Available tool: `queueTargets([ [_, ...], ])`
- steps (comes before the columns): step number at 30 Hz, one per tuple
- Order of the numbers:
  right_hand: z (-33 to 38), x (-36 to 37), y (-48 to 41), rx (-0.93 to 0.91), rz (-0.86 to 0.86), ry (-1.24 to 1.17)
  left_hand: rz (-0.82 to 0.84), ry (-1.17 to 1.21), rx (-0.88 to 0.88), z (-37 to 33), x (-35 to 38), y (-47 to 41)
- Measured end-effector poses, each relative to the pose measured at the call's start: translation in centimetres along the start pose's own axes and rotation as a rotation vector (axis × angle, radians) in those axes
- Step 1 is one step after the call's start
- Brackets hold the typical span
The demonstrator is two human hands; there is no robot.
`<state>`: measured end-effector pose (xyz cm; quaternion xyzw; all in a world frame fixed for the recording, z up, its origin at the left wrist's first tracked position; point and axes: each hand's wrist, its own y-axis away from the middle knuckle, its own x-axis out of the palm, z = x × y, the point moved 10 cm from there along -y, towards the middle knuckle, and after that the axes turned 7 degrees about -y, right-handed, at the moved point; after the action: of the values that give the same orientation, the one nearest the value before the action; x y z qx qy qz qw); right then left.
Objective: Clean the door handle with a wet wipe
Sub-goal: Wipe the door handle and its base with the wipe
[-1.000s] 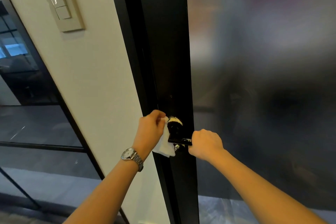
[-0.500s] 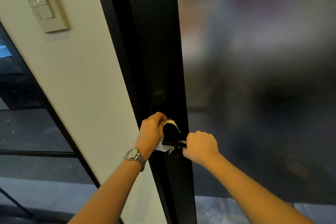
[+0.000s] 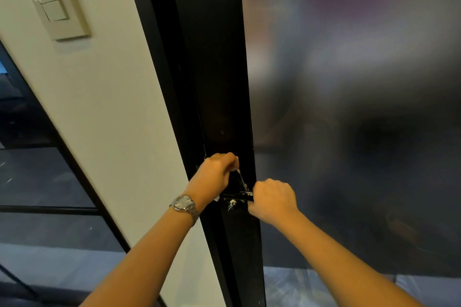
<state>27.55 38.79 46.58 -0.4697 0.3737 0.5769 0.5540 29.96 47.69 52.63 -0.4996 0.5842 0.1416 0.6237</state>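
The wiping step looks to be under way, at the root of the lever rather than along its length. The door handle (image 3: 237,196) is a slim black lever lying level on the black door stile (image 3: 224,82), low in the middle of the view. The left hand (image 3: 217,174) has its fingers curled round the wet wipe (image 3: 238,171) and holds it against the neck of the handle, where the lever meets the door. Only white slivers of the wipe show, one at the fingertips and one below the heel of the hand, so how it is folded cannot be told. The right hand (image 3: 272,200) is clamped in a fist on the lever's free end, which seems to steady it. The next move, as I judge it, calls for drawing the wipe outward along the bar, and the right hand must let go or shift so the part beneath it gets wiped too. The lever reads as smooth, glossy and rounded, likely painted metal, so a damp cloth should slide easily. The wipe looks thin and limp. Beside the stile is frosted glass (image 3: 349,82), matt and cloudy. On the left wrist sits a steel-banded wristwatch (image 3: 184,203), and a pale plastic switch plate (image 3: 50,0) hangs on the cream wall (image 3: 112,107).
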Motion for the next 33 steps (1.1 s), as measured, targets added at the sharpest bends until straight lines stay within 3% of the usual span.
queueTargets([
  [3, 0.0, 0.0, 0.0, -0.009, -0.002, -0.004, -0.12, 0.071, -0.056, 0.7, -1.3, 0.5],
  [9, 0.0, -0.1, -0.1, 0.001, -0.006, 0.014, 0.093, 0.032, 0.072, -1.1, 0.7, -0.7],
  [15, 0.1, -0.1, 0.1, -0.003, 0.001, -0.004, -0.232, 0.04, -0.19, 1.9, -1.6, 1.3],
  [19, -0.1, 0.0, 0.0, 0.013, -0.001, 0.001, -0.302, 0.11, -0.35, 3.0, -1.4, 2.0],
  [25, 0.1, -0.4, 0.1, 0.009, -0.002, 0.016, -0.095, -0.053, -0.019, -0.2, 0.6, 0.6],
  [30, 0.0, -0.1, 0.0, 0.008, -0.009, 0.017, -0.164, -0.021, -0.073, 1.3, -0.7, 1.1],
  [33, 0.1, -0.4, 0.0, 0.005, -0.022, 0.014, 0.033, -0.133, 0.112, -1.5, 1.7, 0.5],
])
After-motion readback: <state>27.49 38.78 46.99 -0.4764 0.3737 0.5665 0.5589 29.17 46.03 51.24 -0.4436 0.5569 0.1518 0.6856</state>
